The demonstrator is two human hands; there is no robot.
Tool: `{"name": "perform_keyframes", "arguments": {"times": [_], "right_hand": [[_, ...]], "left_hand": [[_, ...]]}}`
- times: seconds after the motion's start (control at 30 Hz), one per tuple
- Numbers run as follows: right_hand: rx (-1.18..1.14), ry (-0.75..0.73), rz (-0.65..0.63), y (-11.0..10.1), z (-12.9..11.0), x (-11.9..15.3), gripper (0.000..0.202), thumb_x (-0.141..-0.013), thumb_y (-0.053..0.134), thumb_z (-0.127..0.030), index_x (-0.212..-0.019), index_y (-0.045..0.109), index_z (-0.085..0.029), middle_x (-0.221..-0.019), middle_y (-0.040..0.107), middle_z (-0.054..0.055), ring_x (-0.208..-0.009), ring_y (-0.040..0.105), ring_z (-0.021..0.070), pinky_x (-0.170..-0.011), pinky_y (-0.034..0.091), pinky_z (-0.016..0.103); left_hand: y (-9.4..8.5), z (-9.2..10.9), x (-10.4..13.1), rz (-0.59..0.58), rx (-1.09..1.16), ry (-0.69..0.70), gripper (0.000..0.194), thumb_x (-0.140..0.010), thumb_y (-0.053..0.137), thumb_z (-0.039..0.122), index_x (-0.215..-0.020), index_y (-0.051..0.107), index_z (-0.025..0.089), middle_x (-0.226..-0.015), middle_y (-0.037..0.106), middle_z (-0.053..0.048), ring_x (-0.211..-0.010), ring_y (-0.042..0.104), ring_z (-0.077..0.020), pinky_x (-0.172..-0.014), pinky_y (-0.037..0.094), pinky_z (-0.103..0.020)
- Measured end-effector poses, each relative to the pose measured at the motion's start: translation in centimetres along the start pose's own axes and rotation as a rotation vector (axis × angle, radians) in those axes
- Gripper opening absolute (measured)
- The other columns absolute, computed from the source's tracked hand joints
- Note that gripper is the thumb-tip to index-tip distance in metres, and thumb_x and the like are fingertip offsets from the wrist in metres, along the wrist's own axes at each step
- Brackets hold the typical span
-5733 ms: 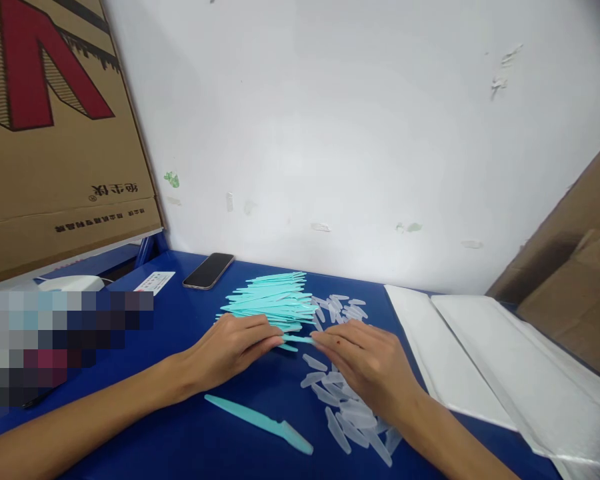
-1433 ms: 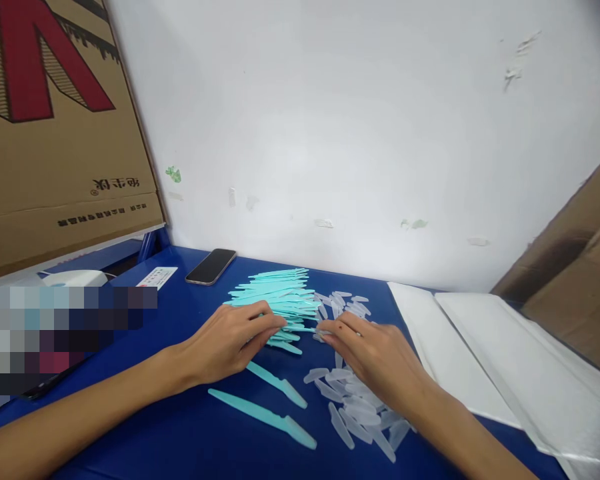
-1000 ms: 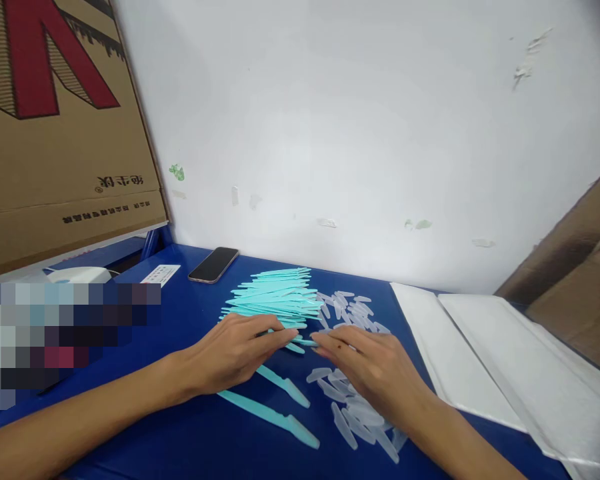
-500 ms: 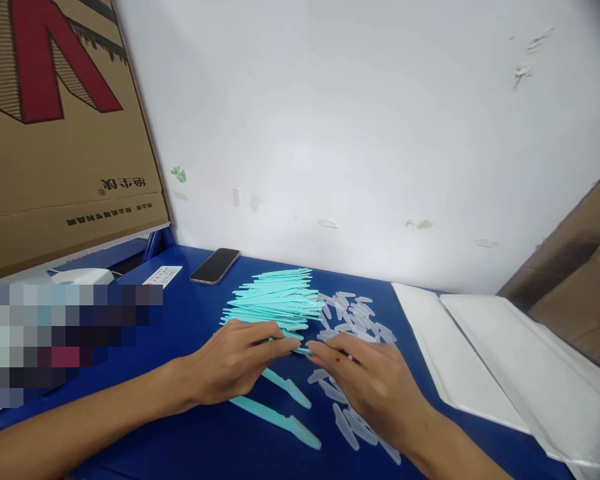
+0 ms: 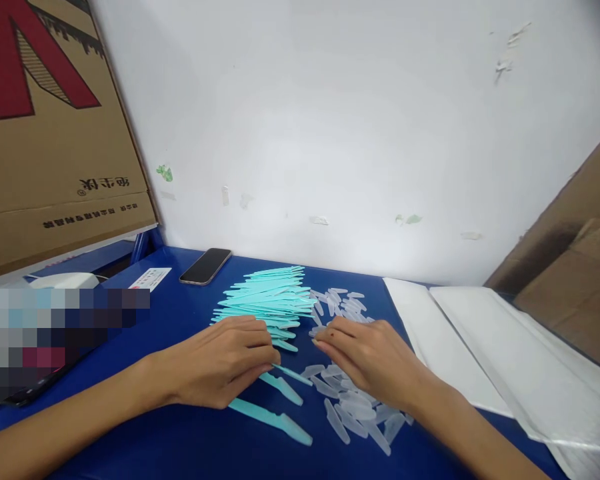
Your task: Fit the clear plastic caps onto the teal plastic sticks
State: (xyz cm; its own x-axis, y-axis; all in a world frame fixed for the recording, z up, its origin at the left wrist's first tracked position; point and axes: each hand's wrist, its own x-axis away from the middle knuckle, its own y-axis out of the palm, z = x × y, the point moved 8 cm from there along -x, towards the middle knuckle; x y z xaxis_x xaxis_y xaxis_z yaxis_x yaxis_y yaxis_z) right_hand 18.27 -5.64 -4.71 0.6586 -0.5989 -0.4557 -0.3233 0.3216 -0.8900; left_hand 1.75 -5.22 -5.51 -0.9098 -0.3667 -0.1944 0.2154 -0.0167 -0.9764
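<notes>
My left hand (image 5: pixel 230 360) is closed around the handle of a teal eyebrow razor (image 5: pixel 294 375), its tip pointing right and down. Two more teal eyebrow razors (image 5: pixel 273 421) lie on the table just below that hand, with paler ends. Behind my left hand is a pile of similar razors (image 5: pixel 267 293), stacked with handles to the left. My right hand (image 5: pixel 370 353) has thumb and fingers pinched together over small translucent plastic caps (image 5: pixel 353 403); what is in the pinch, if anything, is hidden. More clear caps (image 5: pixel 337 303) lie behind it.
The blue table (image 5: pixel 180 440) meets a white wall. A phone (image 5: pixel 206 267) and a printed card (image 5: pixel 150 279) lie at the back left. White padded sheets (image 5: pixel 510 353) rest on the right. Cardboard boxes (image 5: pixel 575 280) stand at both sides; a blurred-out patch covers the left edge.
My hands have moved apart from where their fingertips met. The razor in my left hand now points down and right; my right hand has shifted over the caps. The view has turned slightly right.
</notes>
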Motion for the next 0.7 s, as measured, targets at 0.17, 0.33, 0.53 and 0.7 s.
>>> {"name": "perform_keyframes", "arguments": {"times": [0.17, 0.33, 0.53, 0.7], "right_hand": [[0.009, -0.029, -0.103, 1.0, -0.8, -0.1, 0.024, -0.107, 0.048, -0.03, -0.101, 0.07, -0.022, -0.095, 0.069, -0.001, -0.056, 0.058, 0.0093, -0.048, 0.027, 0.028], [0.033, -0.016, -0.174, 1.5, -1.2, -0.1, 0.018, -0.103, 0.057, -0.036, -0.102, 0.071, -0.024, -0.096, 0.068, -0.002, -0.053, 0.054, 0.0091, -0.047, 0.022, 0.029], [0.013, -0.044, -0.215, 2.1, -1.5, 0.0, 0.015, -0.101, 0.061, -0.035, -0.103, 0.072, -0.025, -0.096, 0.068, -0.002, -0.055, 0.055, 0.0101, -0.046, 0.022, 0.028], [0.056, -0.064, -0.184, 2.4, -1.6, -0.1, 0.014, -0.1, 0.063, -0.03, -0.092, 0.071, -0.022, -0.092, 0.069, -0.003, -0.048, 0.049, 0.009, -0.045, 0.02, 0.029]], "left_hand": [[0.7, 0.2, 0.1, -0.064, 0.004, -0.047, 0.013, -0.099, 0.051, 0.017, -0.103, 0.061, 0.022, -0.095, 0.064, -0.003, -0.088, 0.058, -0.0202, -0.082, 0.041, -0.036], [0.0, -0.4, 0.0, -0.004, -0.022, -0.059, 0.013, -0.1, 0.049, 0.021, -0.104, 0.062, 0.021, -0.093, 0.062, -0.003, -0.086, 0.056, -0.02, -0.085, 0.04, -0.037], [-0.3, -2.4, -0.2, 0.001, -0.138, -0.123, 0.015, -0.103, 0.049, 0.022, -0.099, 0.063, 0.02, -0.093, 0.06, -0.004, -0.088, 0.052, -0.0216, -0.08, 0.039, -0.035], [0.5, -3.1, 0.0, -0.043, -0.159, -0.142, 0.008, -0.103, 0.055, 0.022, -0.099, 0.063, 0.02, -0.094, 0.06, -0.003, -0.09, 0.054, -0.021, -0.078, 0.04, -0.033]]}}
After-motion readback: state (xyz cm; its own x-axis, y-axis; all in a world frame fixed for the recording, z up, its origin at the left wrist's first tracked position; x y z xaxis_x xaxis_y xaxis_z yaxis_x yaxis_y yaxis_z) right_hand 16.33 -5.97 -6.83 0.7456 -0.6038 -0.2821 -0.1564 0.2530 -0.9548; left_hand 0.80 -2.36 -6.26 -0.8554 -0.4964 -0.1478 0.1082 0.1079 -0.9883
